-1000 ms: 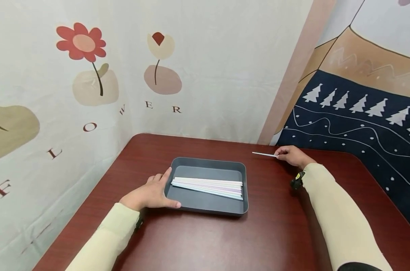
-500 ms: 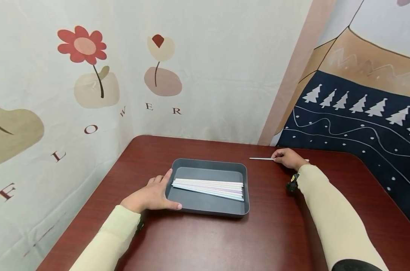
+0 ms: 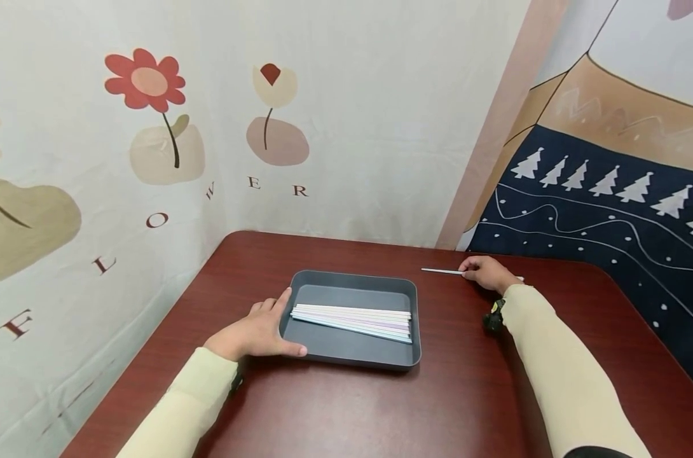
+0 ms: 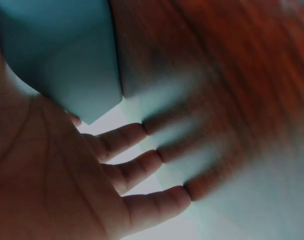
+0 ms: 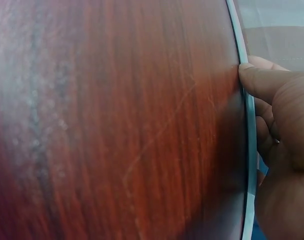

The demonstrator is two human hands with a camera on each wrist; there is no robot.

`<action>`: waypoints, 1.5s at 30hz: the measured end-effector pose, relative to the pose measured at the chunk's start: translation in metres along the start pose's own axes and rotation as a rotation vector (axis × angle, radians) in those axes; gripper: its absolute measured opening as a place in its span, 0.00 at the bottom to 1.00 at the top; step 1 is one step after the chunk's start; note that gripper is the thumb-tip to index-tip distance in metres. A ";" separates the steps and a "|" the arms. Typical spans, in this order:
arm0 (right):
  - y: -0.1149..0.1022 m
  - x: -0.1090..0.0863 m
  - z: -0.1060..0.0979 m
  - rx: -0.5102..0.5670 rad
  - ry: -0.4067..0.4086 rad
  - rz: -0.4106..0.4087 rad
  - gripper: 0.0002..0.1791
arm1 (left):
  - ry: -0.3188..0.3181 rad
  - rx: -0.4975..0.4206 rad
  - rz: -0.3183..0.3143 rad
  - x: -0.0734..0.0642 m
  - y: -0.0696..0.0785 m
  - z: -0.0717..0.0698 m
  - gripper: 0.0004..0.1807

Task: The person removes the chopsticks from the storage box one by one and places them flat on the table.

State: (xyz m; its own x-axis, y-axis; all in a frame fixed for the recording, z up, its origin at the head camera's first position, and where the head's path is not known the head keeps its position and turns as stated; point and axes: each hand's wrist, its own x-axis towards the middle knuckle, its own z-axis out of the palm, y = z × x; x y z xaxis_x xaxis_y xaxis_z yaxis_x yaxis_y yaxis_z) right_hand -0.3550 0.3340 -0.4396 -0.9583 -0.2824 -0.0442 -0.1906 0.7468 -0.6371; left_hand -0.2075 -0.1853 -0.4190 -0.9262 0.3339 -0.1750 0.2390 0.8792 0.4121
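A grey rectangular tray (image 3: 352, 361) sits on the table, holding a fanned bundle of pastel chopsticks (image 3: 352, 321) laid lengthwise. My left hand (image 3: 257, 331) rests at its left end, thumb along the front wall and index finger at the back of that end. In the left wrist view, the other fingers (image 4: 137, 167) extend beside the tray's wall (image 4: 67, 60) and touch the table. At the back right, my right hand (image 3: 486, 272) pinches a single pale chopstick (image 3: 440, 271) between thumb and fingers. In the right wrist view this chopstick (image 5: 249, 150) runs lengthwise under the palm.
A dark red wooden table (image 3: 381, 413) with rounded back corners carries everything. Behind it hangs a pale fabric backdrop (image 3: 369, 127) with flower prints, and at the right a dark blue one (image 3: 598, 210) with white trees.
My right hand has shifted slightly left and lower with the chopstick, now lying more level. The left hand and tray have stayed in place; the head view has tilted slightly.
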 end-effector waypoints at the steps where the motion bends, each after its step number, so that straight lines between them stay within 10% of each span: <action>1: 0.000 0.000 0.000 0.001 -0.004 0.002 0.05 | 0.000 0.001 0.000 0.000 0.000 0.000 0.77; 17: -0.012 -0.004 -0.007 -0.014 0.052 -0.005 0.07 | -0.016 0.013 -0.020 -0.002 0.002 -0.002 0.77; 45: -0.164 0.014 0.040 0.143 -0.130 -0.289 0.15 | -0.009 0.009 -0.011 0.001 -0.001 0.001 0.77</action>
State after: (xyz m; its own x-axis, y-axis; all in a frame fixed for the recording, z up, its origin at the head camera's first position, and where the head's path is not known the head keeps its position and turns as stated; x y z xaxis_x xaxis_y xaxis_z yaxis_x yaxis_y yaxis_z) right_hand -0.3286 0.1831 -0.3667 -0.8321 -0.5511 0.0625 -0.4100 0.5353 -0.7384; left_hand -0.2086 -0.1856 -0.4204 -0.9261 0.3274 -0.1876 0.2318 0.8859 0.4017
